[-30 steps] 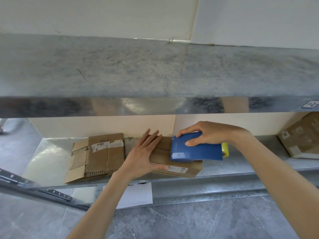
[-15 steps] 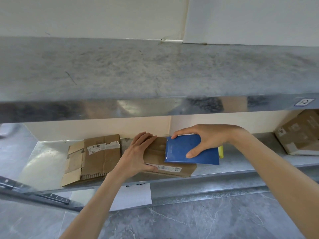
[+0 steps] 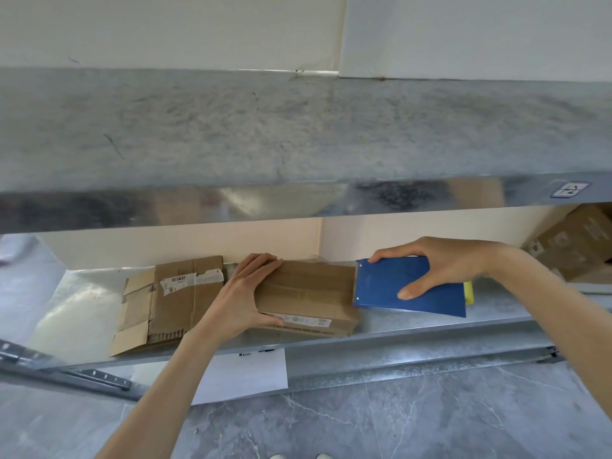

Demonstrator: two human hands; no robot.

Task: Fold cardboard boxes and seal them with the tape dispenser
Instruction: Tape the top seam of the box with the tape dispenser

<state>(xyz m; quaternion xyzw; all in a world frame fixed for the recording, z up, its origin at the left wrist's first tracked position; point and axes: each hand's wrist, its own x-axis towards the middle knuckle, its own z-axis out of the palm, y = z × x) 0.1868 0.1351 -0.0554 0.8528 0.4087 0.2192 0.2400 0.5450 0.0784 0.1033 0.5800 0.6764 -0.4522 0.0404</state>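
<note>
Surface [image 3: 298,134]: grey metal top across the upper view, wall behind it
Floor [image 3: 397,425]: grey marbled tiles below
Shelf [image 3: 82,303]: metal, under the surface, carrying all the cardboard
Flat box [image 3: 178,303]: unfolded on the shelf's left part, flaps spread, barcode label on top
Box [image 3: 308,293]: folded up, mid-shelf, just right of the flat box, label on its near side
Third box [image 3: 576,246]: far right of the shelf, well apart, partly cut off
Paper [image 3: 245,376]: white sheet hanging from the shelf's front edge
Dispenser [image 3: 377,286]: blue, tilted, its left end meeting the box's right end; contact unclear
Left hand [image 3: 241,293]: grips the box's left end, fingers over the far edge, thumb on the near side
Right hand [image 3: 440,263]: grips the dispenser, thumb on its face
Tape [image 3: 468,293]: yellow, showing at the dispenser's right end
</note>
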